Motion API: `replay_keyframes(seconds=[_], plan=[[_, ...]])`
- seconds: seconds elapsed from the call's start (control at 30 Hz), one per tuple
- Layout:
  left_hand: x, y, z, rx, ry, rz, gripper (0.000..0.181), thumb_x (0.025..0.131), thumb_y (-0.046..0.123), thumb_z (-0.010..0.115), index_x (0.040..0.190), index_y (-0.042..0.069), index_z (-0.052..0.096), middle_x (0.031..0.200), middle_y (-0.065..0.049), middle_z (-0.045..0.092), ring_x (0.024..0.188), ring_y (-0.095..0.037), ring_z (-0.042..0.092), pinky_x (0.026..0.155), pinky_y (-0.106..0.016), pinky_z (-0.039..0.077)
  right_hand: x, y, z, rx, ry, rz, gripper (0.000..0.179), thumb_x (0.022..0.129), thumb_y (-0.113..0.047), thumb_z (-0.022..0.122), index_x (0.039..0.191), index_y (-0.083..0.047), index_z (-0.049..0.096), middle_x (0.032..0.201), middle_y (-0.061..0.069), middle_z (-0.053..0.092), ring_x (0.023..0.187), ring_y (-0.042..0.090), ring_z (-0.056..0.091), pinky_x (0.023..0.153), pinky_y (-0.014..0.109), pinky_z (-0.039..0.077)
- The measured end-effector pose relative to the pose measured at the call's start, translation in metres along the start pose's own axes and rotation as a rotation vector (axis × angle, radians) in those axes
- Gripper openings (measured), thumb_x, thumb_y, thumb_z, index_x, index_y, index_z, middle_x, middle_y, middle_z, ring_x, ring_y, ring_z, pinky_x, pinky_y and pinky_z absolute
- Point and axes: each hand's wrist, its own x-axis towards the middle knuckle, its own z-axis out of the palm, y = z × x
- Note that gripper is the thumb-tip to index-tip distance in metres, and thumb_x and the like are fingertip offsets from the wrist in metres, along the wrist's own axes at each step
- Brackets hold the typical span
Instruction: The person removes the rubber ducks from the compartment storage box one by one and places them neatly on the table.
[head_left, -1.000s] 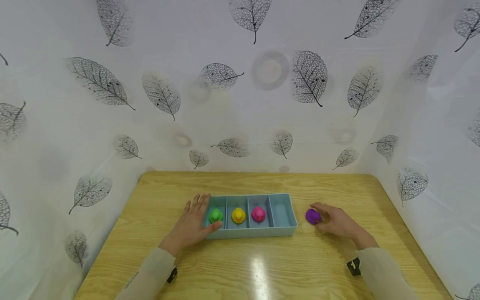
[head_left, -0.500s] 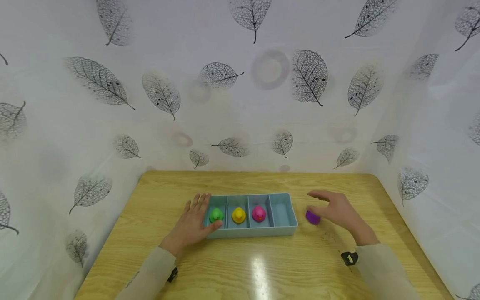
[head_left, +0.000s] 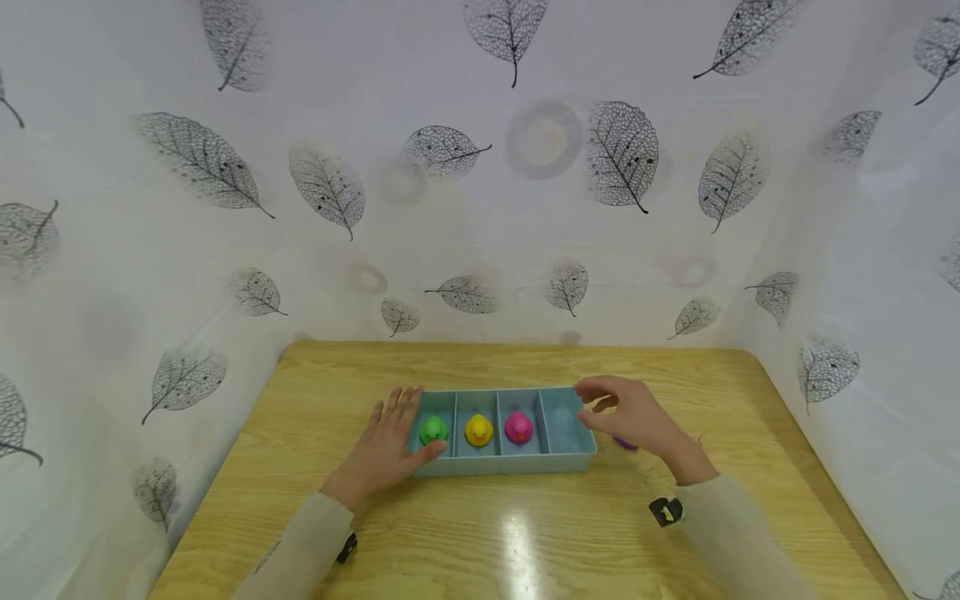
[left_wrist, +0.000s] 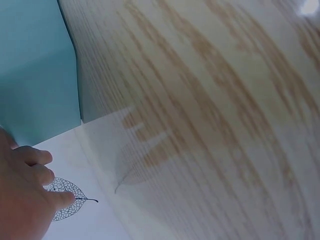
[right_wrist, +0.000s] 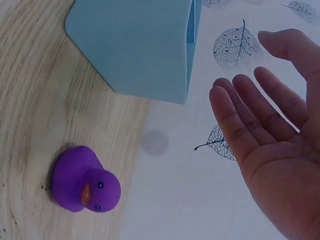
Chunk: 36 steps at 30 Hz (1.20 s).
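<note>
My left hand (head_left: 382, 454) rests at the left end of a light blue divided box (head_left: 502, 465), fingers spread along its end and thumb over the front rim. Inside the box, a green rubber duck (head_left: 433, 431), a yellow one (head_left: 478, 431) and a pink one (head_left: 519, 427) each sit in their own compartment; the rightmost compartment (head_left: 564, 421) holds nothing. My right hand (head_left: 630, 412) is over the box's right end with fingers and thumb apart, holding nothing. A purple rubber duck (right_wrist: 82, 182) stands on the table, mostly hidden behind that hand in the head view.
The box stands on a wood-grain table (head_left: 450, 533). A white sheet with a leaf print (head_left: 480, 225) hangs behind the table and at both sides. Small dark specks (right_wrist: 45, 188) lie near the purple duck.
My right hand has let go of the purple duck, risen and moved left to the box's right end. The duck stays on the table. The left hand and box have not moved.
</note>
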Motion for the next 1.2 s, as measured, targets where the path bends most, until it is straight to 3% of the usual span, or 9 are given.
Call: replay_keyframes(seconds=[0.2,0.43,0.77,0.93,1.2], plan=[[0.000,-0.001,0.001,0.001,-0.002,0.001,0.103,0.100,0.068,0.056,0.170,0.008,0.010,0.174,-0.023,0.021,0.163,-0.045,0.014,0.129,-0.068,0.015,0.009,0.000,0.016,0.030,-0.034,-0.055,0.050,0.093,-0.016,0.082,0.137,0.002,0.065,0.129,0.020,0.072,0.111,0.038,0.070,0.095,0.043,0.062],[0.001,-0.002,0.002,0.004,-0.008,0.001,0.103,0.100,0.068,0.056,0.170,0.005,0.013,0.174,-0.023,0.021,0.163,-0.045,0.013,0.129,-0.069,0.015,0.014,0.003,0.032,-0.017,-0.050,-0.077,0.051,0.092,-0.017,0.082,0.136,0.003,0.066,0.125,0.020,0.072,0.109,0.039,0.070,0.093,0.045,0.062],[0.001,-0.002,0.002,0.005,-0.003,-0.003,0.103,0.100,0.068,0.056,0.169,0.005,0.015,0.174,-0.024,0.022,0.162,-0.046,0.015,0.128,-0.070,0.016,0.019,-0.005,0.046,-0.070,-0.050,-0.088,0.056,0.089,-0.017,0.085,0.138,0.000,0.066,0.134,0.019,0.069,0.116,0.040,0.066,0.091,0.052,0.061],[0.001,-0.002,0.003,0.007,0.004,0.002,0.102,0.100,0.068,0.056,0.169,0.004,0.015,0.173,-0.024,0.023,0.162,-0.047,0.016,0.128,-0.070,0.017,0.022,-0.007,0.052,-0.100,-0.087,-0.080,0.059,0.090,-0.021,0.084,0.141,-0.002,0.064,0.141,0.017,0.067,0.127,0.042,0.063,0.099,0.060,0.057],[0.001,-0.001,0.002,0.007,-0.001,0.001,0.103,0.099,0.069,0.056,0.169,0.005,0.015,0.173,-0.023,0.023,0.162,-0.046,0.016,0.128,-0.070,0.016,0.026,-0.001,0.065,-0.171,-0.124,-0.112,0.063,0.089,-0.023,0.084,0.145,-0.005,0.062,0.146,0.014,0.064,0.136,0.041,0.058,0.111,0.061,0.050]])
